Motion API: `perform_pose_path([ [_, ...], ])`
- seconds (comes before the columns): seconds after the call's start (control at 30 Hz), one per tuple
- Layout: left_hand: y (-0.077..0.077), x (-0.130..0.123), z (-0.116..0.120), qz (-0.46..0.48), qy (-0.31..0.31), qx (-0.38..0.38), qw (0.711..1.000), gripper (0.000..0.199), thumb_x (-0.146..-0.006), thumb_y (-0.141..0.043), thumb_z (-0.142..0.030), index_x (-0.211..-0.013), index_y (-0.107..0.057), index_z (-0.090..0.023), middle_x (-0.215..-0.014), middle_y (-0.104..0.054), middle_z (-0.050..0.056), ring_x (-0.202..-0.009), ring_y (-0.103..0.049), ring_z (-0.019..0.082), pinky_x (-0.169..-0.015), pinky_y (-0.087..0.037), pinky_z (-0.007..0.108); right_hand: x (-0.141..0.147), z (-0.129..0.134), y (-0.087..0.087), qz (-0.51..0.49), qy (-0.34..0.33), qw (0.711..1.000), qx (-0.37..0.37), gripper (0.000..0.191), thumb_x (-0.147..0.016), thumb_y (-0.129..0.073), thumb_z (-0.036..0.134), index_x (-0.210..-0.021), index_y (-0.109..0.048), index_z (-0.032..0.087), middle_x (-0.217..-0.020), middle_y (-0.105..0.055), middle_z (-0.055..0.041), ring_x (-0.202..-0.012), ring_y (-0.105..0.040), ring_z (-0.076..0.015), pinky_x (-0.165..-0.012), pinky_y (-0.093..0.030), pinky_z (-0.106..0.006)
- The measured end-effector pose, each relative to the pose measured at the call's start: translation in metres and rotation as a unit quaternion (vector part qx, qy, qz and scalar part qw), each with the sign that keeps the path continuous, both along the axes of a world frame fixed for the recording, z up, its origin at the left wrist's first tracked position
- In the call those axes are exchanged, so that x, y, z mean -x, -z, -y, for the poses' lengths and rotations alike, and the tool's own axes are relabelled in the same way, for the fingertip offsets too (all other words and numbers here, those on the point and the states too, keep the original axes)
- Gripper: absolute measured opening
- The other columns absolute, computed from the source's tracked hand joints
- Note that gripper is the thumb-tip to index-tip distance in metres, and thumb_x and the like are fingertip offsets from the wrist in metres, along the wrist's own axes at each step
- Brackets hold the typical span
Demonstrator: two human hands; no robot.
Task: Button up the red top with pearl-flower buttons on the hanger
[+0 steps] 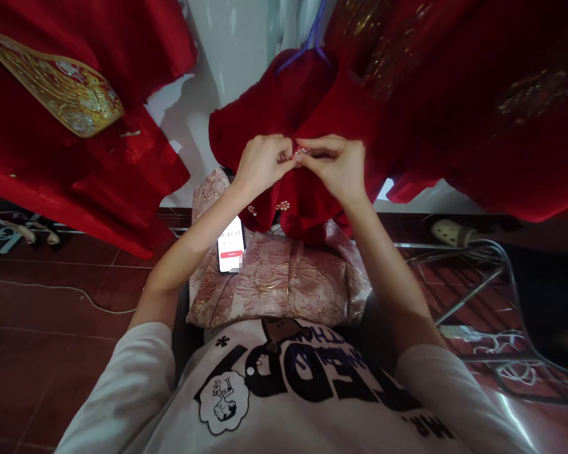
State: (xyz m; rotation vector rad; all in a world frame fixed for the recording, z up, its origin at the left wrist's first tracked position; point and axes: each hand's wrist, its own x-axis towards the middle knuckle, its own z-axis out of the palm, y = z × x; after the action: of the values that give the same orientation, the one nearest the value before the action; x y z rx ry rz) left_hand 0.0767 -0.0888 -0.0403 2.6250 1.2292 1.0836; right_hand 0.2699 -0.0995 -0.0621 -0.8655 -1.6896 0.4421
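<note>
A dark red velvet garment [307,107] hangs on a hanger in front of me. My left hand [262,161] and my right hand [336,164] meet at its front opening. Both pinch a small pearl-and-gold button clasp [300,151] between thumb and fingers. Two more clasps [283,205] show lower on the garment's front, below my hands. A folded pink brocade cloth [284,284] lies on my lap, with a phone [230,244] resting on its left side, screen lit.
Red embroidered garments hang at left [71,113] and at upper right [478,94]. A white wall [231,50] stands behind. A metal wire rack [483,271] sits at right, a white cable [76,291] trails across the dark red tiled floor at left.
</note>
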Motion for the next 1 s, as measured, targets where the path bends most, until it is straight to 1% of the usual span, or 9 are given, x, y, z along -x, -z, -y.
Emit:
perform_pose_path([
  [0.13, 0.005, 0.004, -0.017, 0.000, 0.042, -0.002, 0.999, 0.014, -0.091, -0.074, -0.022, -0.080, -0.065, -0.018, -0.078, -0.062, 0.004, -0.093, -0.067, 0.026, -0.087, -0.051, 0.038, 0.002, 0.002, -0.001, 0.001, -0.019, 1.000, 0.017, 0.051, -0.080, -0.081, 0.062, -0.111, -0.080, 0.022, -0.104, -0.075, -0.0056, -0.092, -0.076, -0.0201, -0.093, -0.067, -0.040],
  [0.23, 0.007, 0.004, -0.027, -0.002, 0.065, -0.016, 0.998, 0.017, -0.092, -0.070, -0.022, -0.077, -0.064, -0.020, -0.078, -0.061, 0.005, -0.096, -0.067, 0.027, -0.088, -0.051, 0.038, 0.003, 0.003, -0.001, 0.012, -0.025, 0.999, 0.021, 0.047, -0.082, -0.080, 0.058, -0.111, -0.079, 0.021, -0.107, -0.074, -0.0065, -0.094, -0.075, -0.0201, -0.092, -0.067, -0.040],
  [0.43, 0.002, -0.002, -0.029, -0.104, 0.075, -0.055, 0.990, 0.021, -0.090, -0.062, -0.011, -0.071, -0.062, -0.019, -0.078, -0.061, 0.005, -0.090, -0.067, 0.026, -0.083, -0.052, 0.039, -0.001, -0.005, 0.000, 0.047, -0.020, 0.998, 0.033, 0.042, -0.082, -0.081, 0.045, -0.115, -0.073, 0.021, -0.102, -0.073, -0.0054, -0.095, -0.073, -0.0202, -0.091, -0.067, -0.039],
  [0.57, 0.003, -0.006, -0.033, -0.054, 0.093, -0.031, 0.994, 0.025, -0.091, -0.058, -0.010, -0.067, -0.059, -0.019, -0.076, -0.059, 0.004, -0.092, -0.067, 0.025, -0.089, -0.052, 0.039, -0.005, -0.011, -0.003, 0.084, -0.016, 0.996, 0.037, 0.045, -0.078, -0.082, 0.043, -0.117, -0.070, 0.024, -0.102, -0.071, -0.0051, -0.098, -0.070, -0.0215, -0.088, -0.067, -0.038],
  [0.67, 0.006, -0.007, -0.032, -0.019, 0.100, -0.014, 0.995, 0.020, -0.092, -0.064, -0.015, -0.072, -0.061, -0.019, -0.081, -0.063, 0.005, -0.098, -0.067, 0.026, -0.092, -0.053, 0.040, -0.005, -0.013, -0.004, 0.110, -0.022, 0.993, 0.041, 0.049, -0.080, -0.080, 0.042, -0.123, -0.066, 0.025, -0.111, -0.069, -0.0070, -0.102, -0.068, -0.0223, -0.087, -0.066, -0.037],
  [0.77, 0.012, -0.004, -0.024, 0.022, 0.098, 0.009, 0.995, 0.009, -0.090, -0.072, -0.018, -0.085, -0.064, -0.019, -0.093, -0.066, 0.007, -0.099, -0.067, 0.025, -0.090, -0.055, 0.039, -0.001, -0.012, 0.002, 0.121, -0.024, 0.992, 0.039, 0.059, -0.082, -0.078, 0.043, -0.136, -0.057, 0.028, -0.128, -0.063, -0.0100, -0.110, -0.064, -0.0240, -0.087, -0.065, -0.037],
  [0.8, 0.015, -0.002, -0.021, 0.034, 0.101, 0.021, 0.994, 0.010, -0.088, -0.074, -0.018, -0.091, -0.064, -0.019, -0.097, -0.067, 0.007, -0.098, -0.068, 0.024, -0.089, -0.056, 0.037, 0.001, -0.011, 0.005, 0.121, -0.022, 0.992, 0.039, 0.065, -0.082, -0.078, 0.044, -0.140, -0.053, 0.029, -0.133, -0.060, -0.0109, -0.114, -0.063, -0.0251, -0.088, -0.065, -0.038],
  [0.9, 0.031, 0.004, -0.015, 0.070, 0.128, 0.077, 0.986, 0.033, -0.081, -0.080, -0.014, -0.109, -0.063, -0.019, -0.114, -0.067, 0.009, -0.100, -0.067, 0.021, -0.087, -0.058, 0.033, 0.007, -0.007, 0.018, 0.115, -0.015, 0.992, 0.041, 0.088, -0.079, -0.081, 0.045, -0.154, -0.038, 0.031, -0.147, -0.049, -0.0138, -0.128, -0.056, -0.0302, -0.093, -0.064, -0.045],
  [1.0, 0.049, 0.008, -0.010, 0.105, 0.165, 0.140, 0.971, 0.055, -0.076, -0.078, -0.009, -0.126, -0.059, -0.020, -0.134, -0.063, 0.012, -0.112, -0.065, 0.022, -0.087, -0.059, 0.031, 0.011, -0.001, 0.030, 0.110, -0.003, 0.993, 0.034, 0.108, -0.074, -0.084, 0.043, -0.162, -0.023, 0.029, -0.158, -0.037, -0.0164, -0.140, -0.047, -0.0356, -0.102, -0.059, -0.054],
])
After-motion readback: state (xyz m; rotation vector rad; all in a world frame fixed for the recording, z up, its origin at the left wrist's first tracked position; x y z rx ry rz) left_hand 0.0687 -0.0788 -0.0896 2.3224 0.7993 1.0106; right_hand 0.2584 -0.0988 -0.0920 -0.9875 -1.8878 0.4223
